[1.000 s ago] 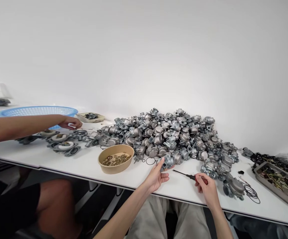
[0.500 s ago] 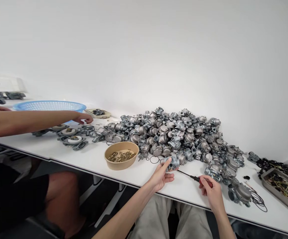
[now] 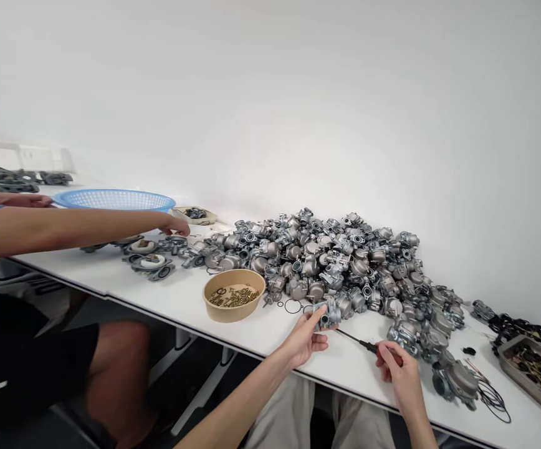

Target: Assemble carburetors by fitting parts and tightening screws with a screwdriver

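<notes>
My left hand is closed on a small grey metal carburetor above the front of the white table. In my right hand is a screwdriver with a red and black handle, its dark shaft pointing left at the carburetor's lower side. The tip is hidden at the carburetor. Behind both hands rises a large pile of similar carburetors. Left of my left hand stands a tan oval bowl holding small brass-coloured screws. Thin black rings lie between the bowl and the carburetor.
At the left, another person's arm reaches over carburetor parts beside a blue basket. A grey tray of small parts stands at the far right, near black rubber loops. The table edge runs in front.
The view has shifted slightly left. My hands keep nearly the same hold on the carburetor and screwdriver. The other person's hand is now lower, at the carburetor parts.
</notes>
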A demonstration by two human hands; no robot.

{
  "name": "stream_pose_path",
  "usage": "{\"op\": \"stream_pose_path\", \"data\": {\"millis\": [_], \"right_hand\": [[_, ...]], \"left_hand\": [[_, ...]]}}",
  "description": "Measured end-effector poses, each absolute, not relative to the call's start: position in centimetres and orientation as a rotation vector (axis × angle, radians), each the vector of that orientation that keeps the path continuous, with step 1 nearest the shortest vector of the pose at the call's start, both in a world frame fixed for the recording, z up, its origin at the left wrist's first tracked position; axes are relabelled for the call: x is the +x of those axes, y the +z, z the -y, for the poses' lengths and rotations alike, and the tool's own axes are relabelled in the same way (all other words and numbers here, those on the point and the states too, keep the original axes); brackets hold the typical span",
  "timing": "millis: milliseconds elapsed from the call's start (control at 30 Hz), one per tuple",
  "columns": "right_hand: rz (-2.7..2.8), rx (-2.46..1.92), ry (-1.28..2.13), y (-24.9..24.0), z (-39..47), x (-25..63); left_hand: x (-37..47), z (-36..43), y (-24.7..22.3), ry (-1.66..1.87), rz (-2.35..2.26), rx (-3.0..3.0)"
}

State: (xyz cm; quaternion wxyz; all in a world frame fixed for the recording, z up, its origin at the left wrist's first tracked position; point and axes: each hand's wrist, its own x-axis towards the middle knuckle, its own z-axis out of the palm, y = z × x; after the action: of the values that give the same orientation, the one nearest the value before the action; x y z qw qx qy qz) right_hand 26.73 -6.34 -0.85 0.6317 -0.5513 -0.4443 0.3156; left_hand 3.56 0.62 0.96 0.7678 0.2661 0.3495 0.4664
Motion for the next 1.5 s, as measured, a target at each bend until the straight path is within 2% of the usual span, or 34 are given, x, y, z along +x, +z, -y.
{"op": "stream_pose_path", "data": {"millis": [533, 1033, 1500], "right_hand": [[1.064, -1.319, 0.725, -2.3, 5.3, 28.0], [1.082, -1.278, 0.771, -0.3, 6.3, 27.1], [1.067, -1.265, 0.764, -0.5, 6.3, 26.9]], "left_hand": [[3.8, -0.5, 0.6, 1.048, -0.720, 0.574], [3.3, -0.3, 1.2, 1.125, -0.596, 0.466], [3.9, 0.2, -0.3, 1.389, -0.611, 0.878]]}}
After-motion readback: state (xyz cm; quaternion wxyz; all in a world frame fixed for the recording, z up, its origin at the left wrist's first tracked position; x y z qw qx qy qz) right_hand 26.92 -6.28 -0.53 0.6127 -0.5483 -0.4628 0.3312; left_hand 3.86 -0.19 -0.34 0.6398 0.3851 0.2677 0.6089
